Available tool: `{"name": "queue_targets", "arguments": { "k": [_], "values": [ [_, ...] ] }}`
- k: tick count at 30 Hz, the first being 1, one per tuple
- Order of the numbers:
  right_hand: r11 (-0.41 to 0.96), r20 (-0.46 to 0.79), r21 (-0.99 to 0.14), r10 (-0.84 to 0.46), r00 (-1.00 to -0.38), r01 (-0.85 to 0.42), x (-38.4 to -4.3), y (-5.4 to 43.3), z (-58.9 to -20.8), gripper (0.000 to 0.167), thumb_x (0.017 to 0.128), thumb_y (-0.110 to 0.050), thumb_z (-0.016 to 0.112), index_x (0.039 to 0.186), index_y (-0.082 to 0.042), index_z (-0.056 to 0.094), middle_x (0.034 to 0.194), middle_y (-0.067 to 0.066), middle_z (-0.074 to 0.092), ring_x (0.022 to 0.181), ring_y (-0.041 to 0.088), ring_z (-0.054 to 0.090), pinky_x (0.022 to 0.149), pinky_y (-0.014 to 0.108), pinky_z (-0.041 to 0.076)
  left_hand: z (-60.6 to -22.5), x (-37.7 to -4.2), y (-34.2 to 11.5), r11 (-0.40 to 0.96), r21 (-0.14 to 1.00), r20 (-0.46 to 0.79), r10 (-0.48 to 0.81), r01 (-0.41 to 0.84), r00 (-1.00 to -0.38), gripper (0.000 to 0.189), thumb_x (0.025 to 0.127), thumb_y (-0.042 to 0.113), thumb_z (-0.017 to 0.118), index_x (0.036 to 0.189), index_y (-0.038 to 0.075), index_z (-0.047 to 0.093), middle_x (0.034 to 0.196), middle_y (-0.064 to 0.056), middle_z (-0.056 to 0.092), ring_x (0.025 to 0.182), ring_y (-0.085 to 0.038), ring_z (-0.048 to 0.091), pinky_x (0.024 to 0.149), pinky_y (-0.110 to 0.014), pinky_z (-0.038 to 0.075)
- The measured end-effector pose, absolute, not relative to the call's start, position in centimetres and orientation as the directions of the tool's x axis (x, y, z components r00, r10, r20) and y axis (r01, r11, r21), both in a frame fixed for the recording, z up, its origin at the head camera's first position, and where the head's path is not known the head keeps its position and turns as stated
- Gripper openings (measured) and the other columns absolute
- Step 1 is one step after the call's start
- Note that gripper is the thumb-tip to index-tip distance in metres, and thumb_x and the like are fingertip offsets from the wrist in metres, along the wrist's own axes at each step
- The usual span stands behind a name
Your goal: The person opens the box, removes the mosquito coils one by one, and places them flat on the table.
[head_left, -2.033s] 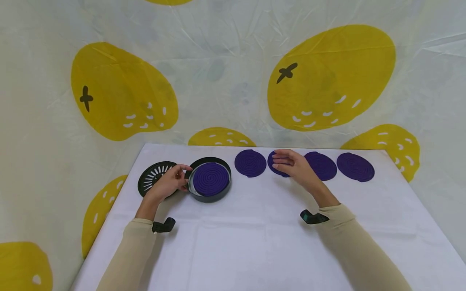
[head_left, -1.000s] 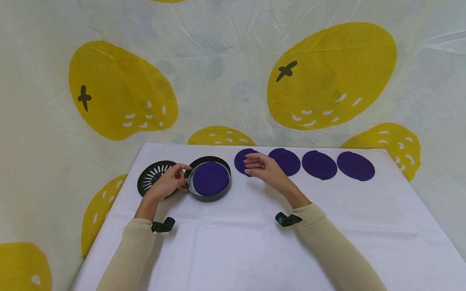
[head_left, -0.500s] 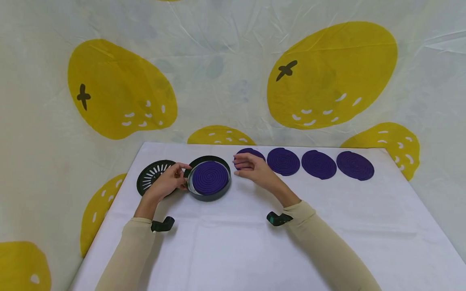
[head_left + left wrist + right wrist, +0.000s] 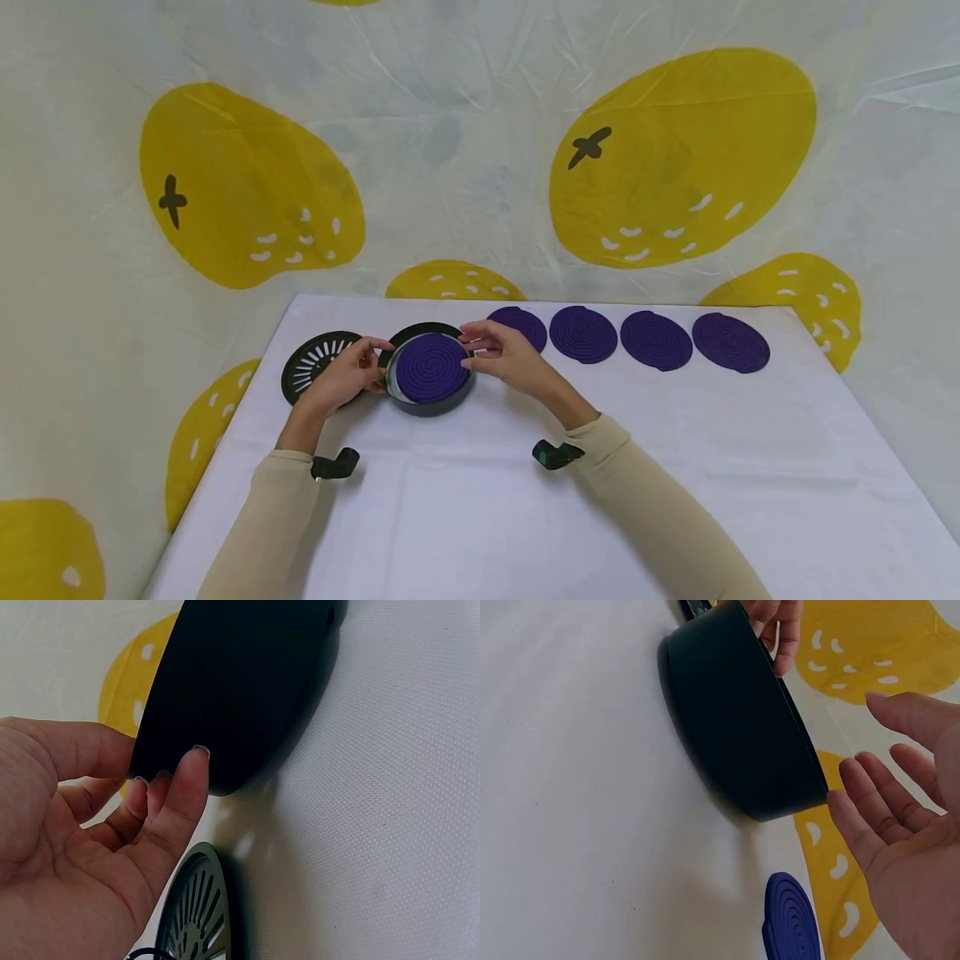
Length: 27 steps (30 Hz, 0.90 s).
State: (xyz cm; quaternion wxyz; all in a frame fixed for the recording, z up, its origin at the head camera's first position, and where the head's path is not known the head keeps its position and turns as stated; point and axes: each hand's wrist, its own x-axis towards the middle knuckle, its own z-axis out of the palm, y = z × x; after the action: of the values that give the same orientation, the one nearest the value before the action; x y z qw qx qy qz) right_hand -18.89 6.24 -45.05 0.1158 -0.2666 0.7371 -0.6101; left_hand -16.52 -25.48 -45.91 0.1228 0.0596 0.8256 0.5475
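A dark green round tin (image 4: 426, 408), a mosquito coil holder by its look, stands on the white table with a purple mosquito coil (image 4: 431, 367) lying in it. My left hand (image 4: 348, 371) pinches the tin's left wall, thumb inside and fingers outside in the left wrist view. My right hand (image 4: 501, 354) hovers at the tin's right rim, fingers spread. In the right wrist view the thumb and fingers are apart, with a fingertip close to the tin wall (image 4: 727, 727); contact is unclear. Left of the tin lies its slotted lid (image 4: 318, 358), partly hidden by my left hand.
Several more purple coils lie in a row along the table's back edge, from the partly covered coil (image 4: 525, 325) to the far right coil (image 4: 731, 342). Behind the table hangs a pale curtain (image 4: 465, 183) with yellow fruit prints.
My right hand has moved left, from over the row of coils to the tin's right rim, with nothing in it. The left hand has stayed on the tin.
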Motion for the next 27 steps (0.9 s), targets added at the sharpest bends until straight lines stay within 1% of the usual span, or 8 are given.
{"name": "queue_targets", "arguments": {
  "k": [3, 6, 11, 14, 17, 22, 27],
  "values": [
    [0.159, 0.147, -0.95, -0.528, -0.837, -0.267, -18.8, 5.8, -44.9, 0.055, 0.089, -0.008, 0.078, 0.139, 0.001, 0.056, 0.133, 0.02, 0.062, 0.121, 0.035, 0.062, 0.102, 0.039, 0.054, -45.8, -16.5, -25.5, 0.395, 0.918, -0.143, 0.23, -0.042, -0.963, 0.048, 0.095, -0.008, 0.059, 0.141, -0.003, 0.047, 0.088, -0.009, 0.046, 0.08, -0.028, 0.064, 0.075, -0.044, 0.062],
    [0.188, 0.138, -0.944, -0.525, -0.84, -0.272, -18.8, 5.3, -44.8, 0.056, 0.088, -0.009, 0.079, 0.138, -0.001, 0.057, 0.133, 0.018, 0.063, 0.122, 0.033, 0.062, 0.101, 0.036, 0.054, -45.7, -16.4, -25.4, 0.407, 0.912, -0.155, 0.224, -0.052, -0.962, 0.048, 0.094, -0.01, 0.058, 0.141, -0.005, 0.047, 0.088, -0.011, 0.045, 0.08, -0.03, 0.064, 0.077, -0.048, 0.062],
    [0.224, 0.112, -0.934, -0.554, -0.825, -0.277, -18.9, 4.6, -44.4, 0.058, 0.088, -0.011, 0.079, 0.139, 0.001, 0.056, 0.135, 0.019, 0.061, 0.124, 0.034, 0.06, 0.104, 0.039, 0.053, -45.5, -16.5, -25.4, 0.43, 0.901, -0.165, 0.22, -0.056, -0.962, 0.047, 0.094, -0.011, 0.056, 0.14, -0.007, 0.047, 0.087, -0.013, 0.045, 0.08, -0.035, 0.065, 0.079, -0.053, 0.06],
    [0.268, 0.088, -0.92, -0.566, -0.82, -0.285, -19.0, 4.4, -44.2, 0.059, 0.088, -0.014, 0.08, 0.14, 0.0, 0.056, 0.136, 0.019, 0.061, 0.125, 0.033, 0.059, 0.104, 0.04, 0.052, -45.5, -16.5, -25.4, 0.423, 0.905, -0.158, 0.22, -0.052, -0.963, 0.047, 0.094, -0.009, 0.058, 0.14, -0.004, 0.048, 0.087, -0.011, 0.046, 0.08, -0.033, 0.066, 0.079, -0.051, 0.061],
    [0.314, 0.069, -0.902, -0.572, -0.817, -0.296, -19.0, 4.2, -44.0, 0.061, 0.087, -0.018, 0.081, 0.141, -0.003, 0.056, 0.136, 0.017, 0.061, 0.125, 0.031, 0.059, 0.104, 0.038, 0.052, -45.6, -16.4, -25.5, 0.41, 0.911, -0.149, 0.223, -0.046, -0.963, 0.047, 0.095, -0.007, 0.059, 0.141, -0.002, 0.048, 0.088, -0.009, 0.046, 0.08, -0.03, 0.066, 0.078, -0.047, 0.061],
    [0.363, 0.053, -0.874, -0.588, -0.807, -0.322, -19.3, 3.7, -43.7, 0.063, 0.087, -0.02, 0.081, 0.141, -0.002, 0.055, 0.138, 0.017, 0.06, 0.126, 0.03, 0.058, 0.103, 0.037, 0.053, -45.9, -16.5, -25.6, 0.399, 0.916, -0.145, 0.223, -0.045, -0.964, 0.047, 0.094, -0.007, 0.06, 0.139, 0.0, 0.05, 0.087, -0.01, 0.045, 0.081, -0.03, 0.065, 0.075, -0.043, 0.062],
    [0.466, 0.015, -0.801, -0.611, -0.791, -0.375, -19.4, 3.3, -43.1, 0.065, 0.087, -0.025, 0.081, 0.144, -0.006, 0.054, 0.142, 0.013, 0.059, 0.13, 0.027, 0.056, 0.11, 0.041, 0.047, -46.1, -16.6, -25.6, 0.408, 0.911, -0.157, 0.217, -0.056, -0.964, 0.045, 0.095, -0.006, 0.059, 0.139, 0.001, 0.05, 0.089, -0.01, 0.045, 0.083, -0.029, 0.064, 0.075, -0.04, 0.062]
  ]
}}
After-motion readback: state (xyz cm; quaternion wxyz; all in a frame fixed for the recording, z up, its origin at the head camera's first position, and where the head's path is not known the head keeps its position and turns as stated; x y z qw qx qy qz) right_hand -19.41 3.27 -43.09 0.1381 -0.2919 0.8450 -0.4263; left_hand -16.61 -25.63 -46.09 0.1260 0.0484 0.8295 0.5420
